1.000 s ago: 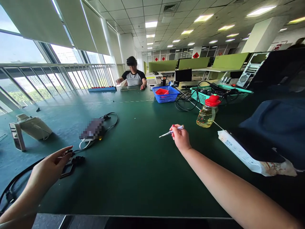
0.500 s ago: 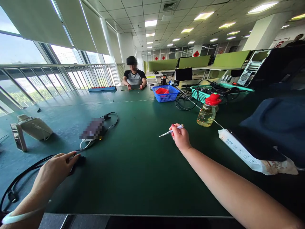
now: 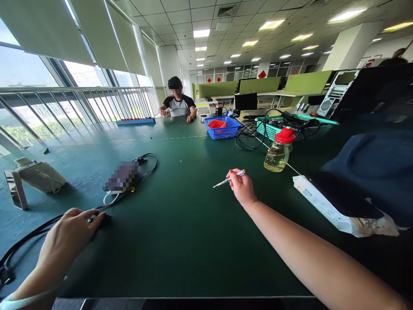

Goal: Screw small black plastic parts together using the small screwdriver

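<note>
My right hand [image 3: 242, 189] is closed around a slim screwdriver [image 3: 239, 174] with a clear, shiny handle. The thin metal tip points left, a little above the dark green table [image 3: 180, 241]. At the left, my left hand [image 3: 69, 234] is low over the table with its fingers curled on a dark object [image 3: 106, 218]. A small shiny bit shows between those fingers, but most of the object is hidden beneath them. Just beyond this hand, a blurred-out dark device [image 3: 121, 177] lies with a white loop and a black cable [image 3: 156, 161].
A pale case [image 3: 41, 176] and an upright phone [image 3: 15, 190] stand at the left. Right of my right hand are a red-lidded bottle [image 3: 278, 153] and a wipes pack [image 3: 318, 202]. Farther back are a blue basket [image 3: 222, 131], a green basket [image 3: 269, 129] and a seated person [image 3: 180, 103].
My left fingers have curled further, and a shiny bit now shows between them. My right hand keeps the screwdriver in nearly the same place. The view has shifted slightly; the seated person's hands have moved apart.
</note>
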A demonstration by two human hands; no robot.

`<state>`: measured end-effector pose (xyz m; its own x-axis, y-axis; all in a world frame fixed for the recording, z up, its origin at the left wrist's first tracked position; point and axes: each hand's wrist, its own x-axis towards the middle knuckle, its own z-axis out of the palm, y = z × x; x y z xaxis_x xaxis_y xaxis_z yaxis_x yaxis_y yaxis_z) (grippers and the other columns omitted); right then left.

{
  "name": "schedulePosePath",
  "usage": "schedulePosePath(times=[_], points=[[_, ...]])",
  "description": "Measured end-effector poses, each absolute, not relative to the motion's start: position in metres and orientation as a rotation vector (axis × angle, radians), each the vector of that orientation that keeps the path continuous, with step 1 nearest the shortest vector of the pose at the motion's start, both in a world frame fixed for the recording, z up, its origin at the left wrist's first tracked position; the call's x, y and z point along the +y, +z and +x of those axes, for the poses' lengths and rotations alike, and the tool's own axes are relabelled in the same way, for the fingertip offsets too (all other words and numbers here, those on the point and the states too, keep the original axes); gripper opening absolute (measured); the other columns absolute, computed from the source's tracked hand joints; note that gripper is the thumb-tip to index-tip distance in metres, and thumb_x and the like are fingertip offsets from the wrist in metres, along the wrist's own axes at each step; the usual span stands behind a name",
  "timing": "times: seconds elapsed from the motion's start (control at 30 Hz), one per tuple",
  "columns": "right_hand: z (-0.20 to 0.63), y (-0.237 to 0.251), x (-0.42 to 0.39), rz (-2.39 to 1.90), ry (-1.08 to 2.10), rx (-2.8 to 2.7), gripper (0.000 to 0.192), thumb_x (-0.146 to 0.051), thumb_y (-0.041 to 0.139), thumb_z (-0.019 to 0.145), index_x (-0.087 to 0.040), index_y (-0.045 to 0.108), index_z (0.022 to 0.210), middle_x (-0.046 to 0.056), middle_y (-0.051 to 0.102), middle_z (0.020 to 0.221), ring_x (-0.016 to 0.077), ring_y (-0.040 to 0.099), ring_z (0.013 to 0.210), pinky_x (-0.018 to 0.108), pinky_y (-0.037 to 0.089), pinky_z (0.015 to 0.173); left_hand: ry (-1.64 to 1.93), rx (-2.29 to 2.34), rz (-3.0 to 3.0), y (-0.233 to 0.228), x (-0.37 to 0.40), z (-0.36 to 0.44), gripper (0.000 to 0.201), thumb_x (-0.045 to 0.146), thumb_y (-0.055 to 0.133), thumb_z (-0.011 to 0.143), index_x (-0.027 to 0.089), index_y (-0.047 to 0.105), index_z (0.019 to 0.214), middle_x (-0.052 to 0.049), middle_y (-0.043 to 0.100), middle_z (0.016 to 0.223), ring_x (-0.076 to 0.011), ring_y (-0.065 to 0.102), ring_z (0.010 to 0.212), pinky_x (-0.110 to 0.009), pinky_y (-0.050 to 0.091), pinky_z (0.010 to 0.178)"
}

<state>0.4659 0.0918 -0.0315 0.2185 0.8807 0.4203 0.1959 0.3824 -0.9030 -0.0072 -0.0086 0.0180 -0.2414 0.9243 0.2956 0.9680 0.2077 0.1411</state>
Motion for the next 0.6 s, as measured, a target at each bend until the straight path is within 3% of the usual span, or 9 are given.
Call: schedulePosePath(times=[0.1, 0.2, 0.3, 0.6], points=[[0.465, -0.031, 0.091, -1.095, 0.646, -1.295, 0.050, -0.068, 0.048, 0.085, -0.021, 0.057, 0.069, -0.003, 0.047, 0.051, 0.0122, 0.045, 0.046, 0.024, 0.036, 0.043, -0.282, -2.213, -1.905, 0.015, -0.006, -0.009, 0.040, 0.046, 0.052, 0.083, 0.017, 0.075, 0.097, -0.014, 0.070, 0.105, -0.0352, 0.054, 0.120, -0.041, 0.047, 0.095], [0.465, -0.031, 0.090, -1.088, 0.647, -1.308, 0.050, -0.068, 0.048, 0.085, -0.022, 0.057, 0.069, -0.003, 0.046, 0.051, 0.0121, 0.044, 0.046, 0.024, 0.036, 0.042, -0.132, -2.275, -1.811, 0.018, -0.005, -0.003, 0.053, 0.053, 0.042, 0.088, 0.014, 0.071, 0.108, -0.015, 0.071, 0.107, -0.0325, 0.064, 0.103, -0.040, 0.050, 0.086], [0.465, -0.031, 0.090, -1.092, 0.642, -1.324, 0.050, -0.068, 0.047, 0.086, -0.022, 0.056, 0.069, -0.003, 0.045, 0.052, 0.0122, 0.044, 0.046, 0.024, 0.035, 0.043, -0.061, -2.414, -1.748, 0.022, -0.007, 0.005, 0.058, 0.058, 0.037, 0.089, 0.016, 0.070, 0.111, -0.014, 0.074, 0.095, -0.0295, 0.068, 0.085, -0.037, 0.051, 0.074], [0.465, -0.029, 0.088, -1.092, 0.610, -1.365, 0.051, -0.068, 0.046, 0.086, -0.021, 0.057, 0.070, -0.003, 0.047, 0.052, 0.0121, 0.045, 0.045, 0.024, 0.036, 0.044, 0.047, -2.309, -1.866, 0.009, -0.009, 0.003, 0.069, 0.061, 0.031, 0.089, 0.014, 0.062, 0.129, -0.019, 0.070, 0.112, -0.0344, 0.068, 0.097, -0.043, 0.051, 0.085]])
